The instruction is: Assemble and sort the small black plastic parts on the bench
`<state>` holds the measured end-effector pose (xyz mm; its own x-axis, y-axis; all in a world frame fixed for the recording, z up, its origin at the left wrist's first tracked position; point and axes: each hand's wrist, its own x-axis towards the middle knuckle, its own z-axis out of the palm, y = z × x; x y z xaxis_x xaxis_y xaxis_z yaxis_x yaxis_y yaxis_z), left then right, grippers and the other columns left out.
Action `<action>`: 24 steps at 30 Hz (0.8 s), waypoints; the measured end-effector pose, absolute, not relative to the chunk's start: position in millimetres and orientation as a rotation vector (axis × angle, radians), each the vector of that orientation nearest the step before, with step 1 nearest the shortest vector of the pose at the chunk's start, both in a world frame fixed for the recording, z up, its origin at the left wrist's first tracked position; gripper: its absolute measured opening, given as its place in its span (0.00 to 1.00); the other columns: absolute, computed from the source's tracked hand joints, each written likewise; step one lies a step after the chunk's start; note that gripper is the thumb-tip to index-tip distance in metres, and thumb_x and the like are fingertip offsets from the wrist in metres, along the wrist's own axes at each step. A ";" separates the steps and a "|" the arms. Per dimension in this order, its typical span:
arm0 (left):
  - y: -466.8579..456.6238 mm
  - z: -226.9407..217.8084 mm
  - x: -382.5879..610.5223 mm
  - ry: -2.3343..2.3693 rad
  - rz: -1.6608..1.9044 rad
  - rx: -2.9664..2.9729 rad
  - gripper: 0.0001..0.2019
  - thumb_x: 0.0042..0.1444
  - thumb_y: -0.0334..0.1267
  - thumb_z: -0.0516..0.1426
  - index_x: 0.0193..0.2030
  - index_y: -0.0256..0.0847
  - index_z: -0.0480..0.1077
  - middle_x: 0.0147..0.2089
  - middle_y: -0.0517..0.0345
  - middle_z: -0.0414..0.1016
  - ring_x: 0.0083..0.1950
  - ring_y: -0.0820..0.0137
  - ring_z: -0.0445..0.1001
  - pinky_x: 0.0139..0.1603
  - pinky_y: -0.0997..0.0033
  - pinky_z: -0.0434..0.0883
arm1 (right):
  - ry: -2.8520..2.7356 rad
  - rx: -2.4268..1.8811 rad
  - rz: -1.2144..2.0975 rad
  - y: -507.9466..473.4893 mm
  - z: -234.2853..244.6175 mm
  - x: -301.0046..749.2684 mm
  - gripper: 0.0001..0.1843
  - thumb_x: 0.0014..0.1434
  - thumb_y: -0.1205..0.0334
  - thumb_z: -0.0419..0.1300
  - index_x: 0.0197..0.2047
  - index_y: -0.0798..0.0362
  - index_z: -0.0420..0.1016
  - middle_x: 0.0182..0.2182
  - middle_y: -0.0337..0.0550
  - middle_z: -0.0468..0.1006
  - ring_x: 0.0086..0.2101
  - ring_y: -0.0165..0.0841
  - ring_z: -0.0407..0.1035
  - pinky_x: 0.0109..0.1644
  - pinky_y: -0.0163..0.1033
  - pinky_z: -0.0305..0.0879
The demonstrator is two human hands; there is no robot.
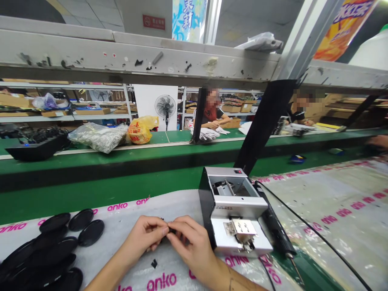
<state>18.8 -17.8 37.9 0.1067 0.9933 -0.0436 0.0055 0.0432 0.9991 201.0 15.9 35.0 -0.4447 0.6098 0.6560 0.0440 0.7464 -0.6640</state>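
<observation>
My left hand (144, 236) and my right hand (189, 242) meet over the plastic sheet (318, 210) printed with pink "anko" lettering. Both pinch one small black part (171, 230) between their fingertips; most of it is hidden by the fingers. A tiny black piece (154, 263) lies loose on the sheet just below my left hand. Right beside my right hand stands a silver and black desktop machine (235, 210) with a metal clip at its front.
Several glossy black oval covers (51, 250) are heaped at the left. A black corded tool (277, 232) lies right of the machine. Beyond runs a green conveyor (121, 161) carrying a black tray, a clear bag and a yellow bag. Two people sit across it.
</observation>
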 end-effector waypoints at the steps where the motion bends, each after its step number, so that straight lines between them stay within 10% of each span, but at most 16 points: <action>1: -18.4 38.6 19.0 1.160 1.092 1.235 0.25 0.51 0.57 0.64 0.33 0.31 0.78 0.16 0.63 0.59 0.17 0.80 0.54 0.18 0.80 0.51 | -1.939 -0.502 0.710 16.3 35.2 201.0 0.10 0.62 0.69 0.60 0.46 0.54 0.77 0.37 0.46 0.76 0.29 0.28 0.70 0.33 0.32 0.70; 24: -28.7 43.8 31.6 1.455 1.331 1.792 0.12 0.63 0.39 0.55 0.33 0.37 0.77 0.26 0.57 0.71 0.27 0.73 0.67 0.29 0.76 0.63 | -1.933 -0.610 0.798 18.4 33.2 200.1 0.10 0.61 0.69 0.60 0.45 0.52 0.78 0.36 0.44 0.75 0.28 0.27 0.68 0.29 0.31 0.66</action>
<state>31.6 -28.7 43.8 -0.0343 0.9229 0.3834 0.4641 -0.3251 0.8240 200.1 18.4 33.2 -0.4481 0.6910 0.5672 0.0895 0.6660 -0.7405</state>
